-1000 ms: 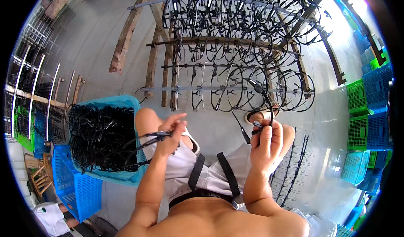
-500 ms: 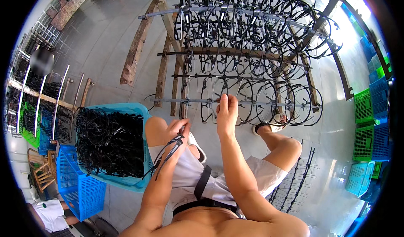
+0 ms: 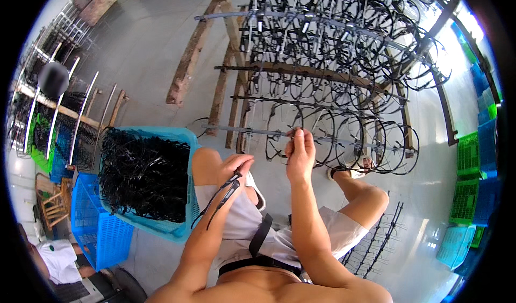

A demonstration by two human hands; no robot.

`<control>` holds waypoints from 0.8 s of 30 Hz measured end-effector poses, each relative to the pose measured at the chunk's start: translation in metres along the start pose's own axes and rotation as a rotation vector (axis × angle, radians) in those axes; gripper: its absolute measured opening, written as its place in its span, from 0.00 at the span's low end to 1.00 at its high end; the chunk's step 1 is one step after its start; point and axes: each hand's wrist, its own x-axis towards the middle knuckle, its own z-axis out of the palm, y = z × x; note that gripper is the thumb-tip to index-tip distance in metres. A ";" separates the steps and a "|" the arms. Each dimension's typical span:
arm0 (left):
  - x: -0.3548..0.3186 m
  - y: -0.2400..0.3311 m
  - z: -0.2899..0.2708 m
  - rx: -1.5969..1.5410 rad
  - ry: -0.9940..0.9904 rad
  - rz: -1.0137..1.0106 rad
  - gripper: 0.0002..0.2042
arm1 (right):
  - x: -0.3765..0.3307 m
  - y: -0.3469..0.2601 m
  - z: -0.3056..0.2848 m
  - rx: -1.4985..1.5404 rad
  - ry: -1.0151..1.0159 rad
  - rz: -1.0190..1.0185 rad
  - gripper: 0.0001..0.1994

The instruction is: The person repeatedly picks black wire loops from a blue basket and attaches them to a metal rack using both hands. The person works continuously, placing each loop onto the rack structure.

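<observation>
Left hand (image 3: 236, 168): the fingers are closed on several black strips (image 3: 231, 189).
Strips in hand: their free ends hang toward 7 o'clock, along the forearm.
Right hand (image 3: 302, 151): the fingertips are at the lowest rail (image 3: 269, 132); I cannot tell whether they are clamped on something.
Rack (image 3: 233, 31): it carries many black loops (image 3: 322, 34), which hang from 12 to 2 o'clock of the right hand.
Turquoise tub (image 3: 156, 129): it stands at 9 o'clock of the left hand, with a tangled black pile (image 3: 145, 179) inside.
Blue crate (image 3: 114, 244): it is beside the tub, toward 7 o'clock.
</observation>
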 end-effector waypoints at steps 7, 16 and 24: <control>-0.047 -0.099 0.030 -1.168 0.006 -0.394 0.23 | -0.044 0.035 -0.017 -0.383 -0.121 -0.139 0.13; 0.007 -0.015 0.009 -0.112 0.022 0.079 0.07 | -0.050 0.032 -0.023 -0.488 -0.007 -0.390 0.17; -0.009 -0.017 0.005 -0.110 0.101 0.067 0.07 | -0.047 0.046 -0.015 -0.604 0.123 -0.356 0.17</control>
